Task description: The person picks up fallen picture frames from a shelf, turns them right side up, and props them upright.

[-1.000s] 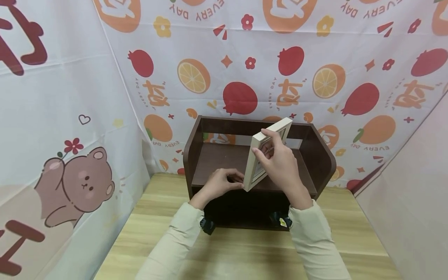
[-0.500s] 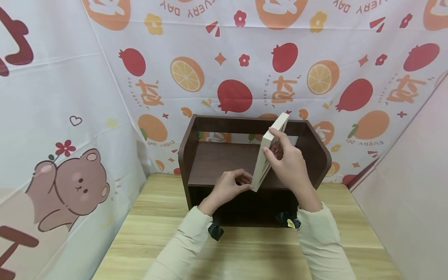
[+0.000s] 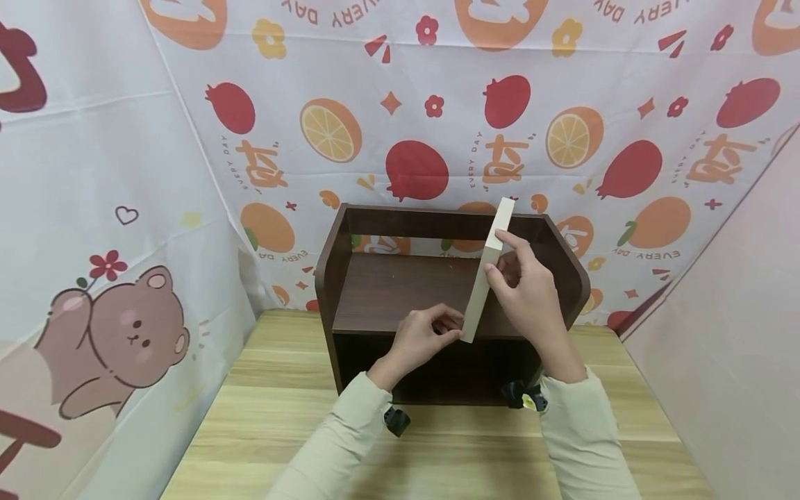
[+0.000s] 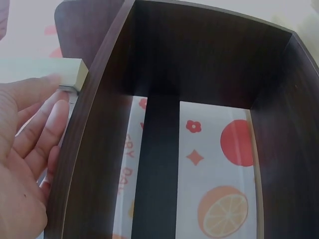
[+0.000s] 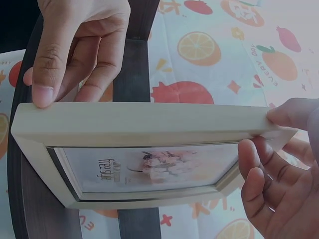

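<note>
A cream picture frame stands edge-on on the top board of a dark brown wooden shelf. My right hand grips its upper half, thumb on the edge and fingers round the far side. My left hand pinches its lower front corner at the board's front edge. The right wrist view shows the frame with a flower picture behind glass. There my left hand has its thumb on the rim, and my right hand holds the other end. In the left wrist view, the fingers reach toward the frame's corner.
The shelf stands at the back of a light wooden table, its lower compartment dark and open. A printed fruit-pattern cloth hangs behind and at the left. A plain pink wall closes the right side.
The frame has turned from showing its face toward the left to standing edge-on, and has shifted slightly right along the shelf top. Both hands kept their hold.
</note>
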A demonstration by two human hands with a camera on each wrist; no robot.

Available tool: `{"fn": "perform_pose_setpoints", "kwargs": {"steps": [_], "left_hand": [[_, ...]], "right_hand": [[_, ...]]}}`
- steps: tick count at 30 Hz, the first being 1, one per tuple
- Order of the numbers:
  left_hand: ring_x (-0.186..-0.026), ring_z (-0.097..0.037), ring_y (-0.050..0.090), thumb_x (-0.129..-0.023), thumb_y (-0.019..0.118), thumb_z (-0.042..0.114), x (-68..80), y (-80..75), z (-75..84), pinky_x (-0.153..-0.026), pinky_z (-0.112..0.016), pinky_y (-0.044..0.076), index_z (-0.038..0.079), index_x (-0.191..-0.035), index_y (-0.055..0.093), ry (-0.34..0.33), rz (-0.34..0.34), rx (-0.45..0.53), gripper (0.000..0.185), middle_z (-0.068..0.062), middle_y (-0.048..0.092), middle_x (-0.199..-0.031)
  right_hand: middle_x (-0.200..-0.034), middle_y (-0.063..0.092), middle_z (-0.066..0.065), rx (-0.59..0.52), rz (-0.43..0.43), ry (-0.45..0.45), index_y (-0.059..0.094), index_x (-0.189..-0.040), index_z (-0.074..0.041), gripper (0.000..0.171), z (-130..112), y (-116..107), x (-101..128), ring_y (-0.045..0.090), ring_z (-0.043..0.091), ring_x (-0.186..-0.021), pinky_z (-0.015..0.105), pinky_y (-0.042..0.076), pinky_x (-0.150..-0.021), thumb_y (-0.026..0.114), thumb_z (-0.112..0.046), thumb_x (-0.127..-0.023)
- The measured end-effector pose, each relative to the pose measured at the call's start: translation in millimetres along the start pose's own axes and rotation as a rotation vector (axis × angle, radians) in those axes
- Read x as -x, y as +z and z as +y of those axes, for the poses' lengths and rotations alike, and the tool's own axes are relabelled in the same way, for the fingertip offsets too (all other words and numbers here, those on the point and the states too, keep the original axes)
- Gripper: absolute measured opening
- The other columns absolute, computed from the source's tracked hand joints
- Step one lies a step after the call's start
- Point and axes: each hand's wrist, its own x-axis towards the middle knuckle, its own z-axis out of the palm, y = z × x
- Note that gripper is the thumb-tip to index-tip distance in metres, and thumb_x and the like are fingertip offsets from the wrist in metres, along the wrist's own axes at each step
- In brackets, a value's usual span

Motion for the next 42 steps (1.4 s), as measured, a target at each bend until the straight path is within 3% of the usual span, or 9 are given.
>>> {"fn": "perform_pose_setpoints", "kwargs": {"steps": [12, 28, 42], "left_hand": [[-0.073, -0.007, 0.068, -0.087, 0.073, 0.022, -10.5, 15.6, 5.7, -0.064, -0.019, 0.050, 0.017, -0.104, 0.070, 0.002, -0.024, 0.034, 0.019, 0.003, 0.075, -0.086], [-0.068, 0.000, 0.063, -0.085, 0.074, 0.029, -23.1, 32.2, 15.1, -0.065, -0.022, 0.045, 0.022, -0.099, 0.070, -0.035, -0.021, 0.012, 0.017, 0.008, 0.073, -0.082], [-0.076, -0.004, 0.063, -0.084, 0.076, 0.027, -24.3, 30.9, 14.9, -0.064, -0.022, 0.047, 0.021, -0.102, 0.069, -0.037, -0.012, 0.025, 0.020, 0.007, 0.071, -0.088]], "right_hand": [[-0.086, 0.060, 0.009, 0.028, 0.030, -0.013, 0.051, -0.139, -0.012, 0.048, 12.5, -9.9, 1.8, 0.049, 0.016, -0.067, 0.024, 0.038, -0.061, 0.062, -0.009, -0.092], [-0.087, 0.058, 0.009, 0.084, 0.003, 0.037, 0.049, -0.141, -0.019, 0.047, 22.5, -21.8, 0.0, 0.056, 0.018, -0.070, 0.027, 0.042, -0.061, 0.062, -0.021, -0.095], [-0.086, 0.056, 0.009, 0.082, -0.005, 0.014, 0.048, -0.142, -0.017, 0.049, 23.1, -20.6, -1.3, 0.052, 0.018, -0.069, 0.028, 0.041, -0.060, 0.063, -0.017, -0.094]]}}
